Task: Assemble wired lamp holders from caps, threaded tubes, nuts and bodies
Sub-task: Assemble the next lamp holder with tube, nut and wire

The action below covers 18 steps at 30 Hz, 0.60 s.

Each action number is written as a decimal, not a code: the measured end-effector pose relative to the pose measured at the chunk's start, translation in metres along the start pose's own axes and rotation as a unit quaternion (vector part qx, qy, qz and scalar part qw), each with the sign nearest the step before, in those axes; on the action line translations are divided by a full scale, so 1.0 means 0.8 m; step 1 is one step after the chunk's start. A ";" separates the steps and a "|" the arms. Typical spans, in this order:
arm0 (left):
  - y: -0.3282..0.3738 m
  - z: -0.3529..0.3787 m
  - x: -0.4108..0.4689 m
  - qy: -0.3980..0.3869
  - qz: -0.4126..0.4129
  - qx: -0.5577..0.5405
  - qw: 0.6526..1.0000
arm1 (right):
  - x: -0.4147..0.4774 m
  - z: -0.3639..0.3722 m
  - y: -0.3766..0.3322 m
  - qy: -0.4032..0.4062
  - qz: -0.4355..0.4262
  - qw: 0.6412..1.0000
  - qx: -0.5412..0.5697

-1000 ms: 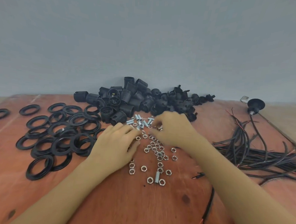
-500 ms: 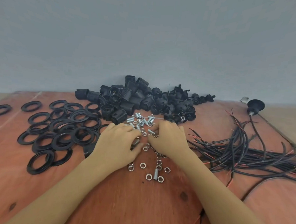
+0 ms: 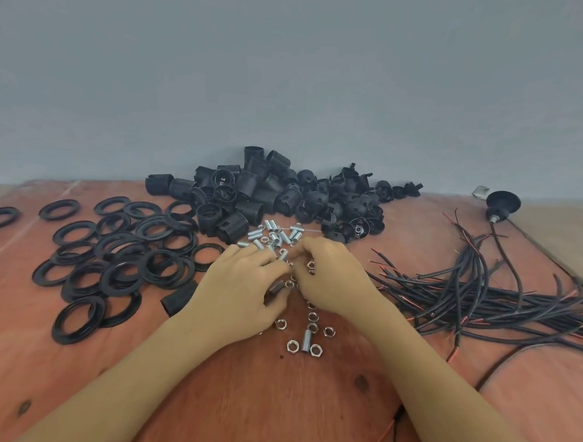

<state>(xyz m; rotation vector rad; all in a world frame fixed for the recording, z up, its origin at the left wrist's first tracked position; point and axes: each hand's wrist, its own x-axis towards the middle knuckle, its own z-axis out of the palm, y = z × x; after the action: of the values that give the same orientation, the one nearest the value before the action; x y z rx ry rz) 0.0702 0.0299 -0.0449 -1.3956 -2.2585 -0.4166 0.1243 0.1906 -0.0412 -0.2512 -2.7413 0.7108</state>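
Past the loose nuts (image 3: 292, 346) near on the bench (image 3: 257, 405), the left hand (image 3: 243, 286) pinches a threaded tube (image 3: 277, 287) and the right hand (image 3: 334, 280) pinches what seems a nut (image 3: 310, 265), probably to screw it on, before the heaped bodies (image 3: 251, 191).

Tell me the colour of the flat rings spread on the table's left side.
Black. The rings show best in the head view, the only one here.

Wall: we see a plain grey-blue wall (image 3: 291, 68) filling the upper half of the frame, softly and evenly lit.
Worktop: we look down on a reddish plywood board (image 3: 273, 405) with dark knots.
Edges: we note a beige surface (image 3: 566, 235) beyond it at right.
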 end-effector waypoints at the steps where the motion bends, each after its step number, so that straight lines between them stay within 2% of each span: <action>1: 0.000 0.001 0.000 -0.010 0.001 -0.004 1.000 | -0.003 -0.005 0.003 -0.018 -0.006 1.000 0.020; 4: -0.002 0.004 0.000 -0.029 0.004 -0.022 0.999 | -0.009 -0.013 0.008 -0.050 -0.023 0.998 0.033; 9: -0.002 0.004 0.003 -0.015 0.027 -0.030 0.999 | -0.013 -0.017 0.004 -0.068 -0.034 0.997 -0.011; 11: -0.002 0.004 0.003 -0.010 0.046 -0.022 0.999 | -0.016 -0.029 0.004 -0.117 -0.037 0.992 0.001; 15: -0.003 0.004 0.003 0.003 0.056 0.006 0.998 | -0.029 -0.061 -0.002 -0.276 -0.021 0.959 0.059; 18: -0.001 0.005 0.005 0.018 0.060 0.001 0.998 | -0.033 -0.062 -0.006 -0.307 -0.034 0.950 0.054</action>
<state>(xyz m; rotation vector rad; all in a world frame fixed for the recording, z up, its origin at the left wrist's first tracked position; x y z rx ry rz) 0.0670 0.0345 -0.0464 -1.5009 -2.1325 -0.3954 0.1648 0.2022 -0.0038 0.1134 -3.2476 1.0634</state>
